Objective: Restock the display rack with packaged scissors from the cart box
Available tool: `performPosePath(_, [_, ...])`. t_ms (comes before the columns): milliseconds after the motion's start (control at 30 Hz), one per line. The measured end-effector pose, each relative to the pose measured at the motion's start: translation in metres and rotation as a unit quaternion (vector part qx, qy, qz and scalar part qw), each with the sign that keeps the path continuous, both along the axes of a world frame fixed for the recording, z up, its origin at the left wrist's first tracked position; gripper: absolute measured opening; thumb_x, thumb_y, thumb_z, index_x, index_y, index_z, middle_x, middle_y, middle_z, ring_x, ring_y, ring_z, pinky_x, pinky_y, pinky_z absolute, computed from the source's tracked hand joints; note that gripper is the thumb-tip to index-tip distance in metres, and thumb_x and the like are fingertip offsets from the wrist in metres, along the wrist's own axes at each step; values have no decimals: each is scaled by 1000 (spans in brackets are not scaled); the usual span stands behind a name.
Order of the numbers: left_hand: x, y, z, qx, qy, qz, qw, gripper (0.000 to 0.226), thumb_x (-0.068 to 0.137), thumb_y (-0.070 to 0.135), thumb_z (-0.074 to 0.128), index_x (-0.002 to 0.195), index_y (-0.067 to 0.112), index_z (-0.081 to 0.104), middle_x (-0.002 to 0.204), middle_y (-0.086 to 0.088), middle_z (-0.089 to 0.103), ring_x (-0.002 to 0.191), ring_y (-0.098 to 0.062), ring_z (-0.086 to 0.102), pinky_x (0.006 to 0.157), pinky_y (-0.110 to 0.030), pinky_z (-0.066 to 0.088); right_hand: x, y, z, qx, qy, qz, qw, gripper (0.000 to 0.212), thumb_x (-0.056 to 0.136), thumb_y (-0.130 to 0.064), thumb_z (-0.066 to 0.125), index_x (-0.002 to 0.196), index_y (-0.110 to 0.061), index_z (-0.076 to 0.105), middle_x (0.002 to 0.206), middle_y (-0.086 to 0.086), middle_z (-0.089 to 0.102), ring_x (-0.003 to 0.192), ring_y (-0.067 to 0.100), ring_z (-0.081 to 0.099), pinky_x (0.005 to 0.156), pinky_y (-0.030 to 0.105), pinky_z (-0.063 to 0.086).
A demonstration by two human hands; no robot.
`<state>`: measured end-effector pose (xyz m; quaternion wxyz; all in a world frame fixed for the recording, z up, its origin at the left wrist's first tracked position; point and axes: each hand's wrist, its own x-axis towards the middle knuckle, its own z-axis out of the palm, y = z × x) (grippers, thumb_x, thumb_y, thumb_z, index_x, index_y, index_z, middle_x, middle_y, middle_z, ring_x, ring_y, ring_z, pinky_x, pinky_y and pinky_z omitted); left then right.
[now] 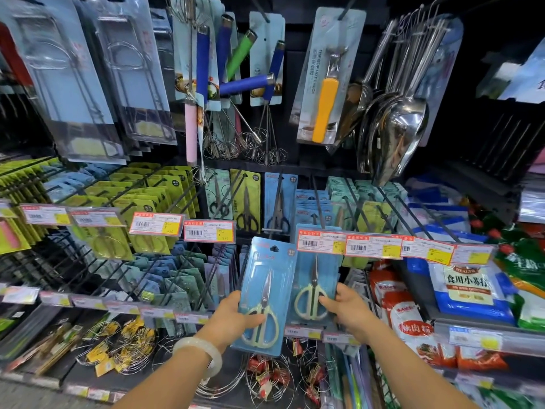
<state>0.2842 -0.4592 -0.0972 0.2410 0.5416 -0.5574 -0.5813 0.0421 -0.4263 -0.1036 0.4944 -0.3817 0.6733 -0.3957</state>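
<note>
Head: fingers (250,318) around scissors pack (267,287)

I am looking at a shop aisle of kitchenware, where a black display rack (486,137) carries goods on long metal pegs (392,208). Orange-and-yellow price tags (209,230) with barcodes hang at the peg ends. Carded scissors (247,202), whisks (265,93) and steel ladles (395,113) hang in rows, and bagged foods (469,287) with printed labels fill the shelves at right.
</note>
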Motion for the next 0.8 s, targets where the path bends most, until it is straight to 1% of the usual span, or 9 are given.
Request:
performPosePath(100, [-4,1,1,1,6,2,1000,33,81,3,70,108,15,57,103,-4,69,96,-20,67,90,-40,53,-1,1,1,6,2,12,1000,17,90,-5,57,105,-12,58,94,6,72,81,20,70,72,35,58])
performPosePath(167, [-6,1,1,1,9,2,1000,31,81,2,70,105,17,57,103,-4,69,97,-20,67,91,-39,53,-1,3,1,10,1,16,1000,16,91,-6,56,105,-13,57,91,4,71,76,15,68,60,25,52])
performPosePath(233, [-6,1,0,1,12,-1,1000,31,81,2,70,104,18,57,104,-4,69,97,-20,67,91,-39,53,-1,3,2,7,0,11,1000,15,91,-7,55,105,-11,57,91,4,70,74,13,66,58,21,48])
performPosePath(400, [-6,1,0,6,18,4,1000,30,80,-1,69,99,19,57,101,-5,69,96,-22,67,89,-39,53,0,-5,0,7,22,-1,1000,18,90,-8,58,108,-7,57,93,7,70,76,18,66,69,33,54])
performPosePath(467, [-6,1,0,7,18,4,1000,30,80,-1,69,99,19,57,101,-4,70,95,-21,67,90,-39,53,1,-10,-1,10,27,-17,999,27,90,-13,59,114,-3,56,101,10,69,87,24,66,82,40,55])
performPosePath(533, [-6,0,0,5,18,1,1000,31,81,-1,69,103,17,57,102,-5,70,95,-21,67,90,-40,53,-1,-15,-1,24,66,-30,997,41,90,-27,59,123,-5,51,116,9,63,105,26,60,94,39,49])
performPosePath(600, [-5,1,-1,6,19,3,1000,30,81,-1,68,102,17,56,100,-4,69,94,-21,67,89,-39,53,-3,-17,-3,45,120,-45,991,55,90,-35,57,135,-7,42,130,10,52,118,28,52,99,36,42])
performPosePath(667, [-5,1,-3,10,16,2,1000,30,81,-1,68,104,16,56,101,-4,69,96,-21,67,91,-39,53,-4,-14,-3,46,146,-44,987,59,90,-36,57,137,-7,38,133,11,48,120,27,50,100,36,41])
performPosePath(800, [-10,1,-8,23,14,-9,1000,37,81,1,70,114,13,56,108,-6,70,99,-21,67,92,-39,53,6,4,12,29,86,57,994,28,88,-40,58,108,-21,57,119,0,59,103,12,58,95,30,45])
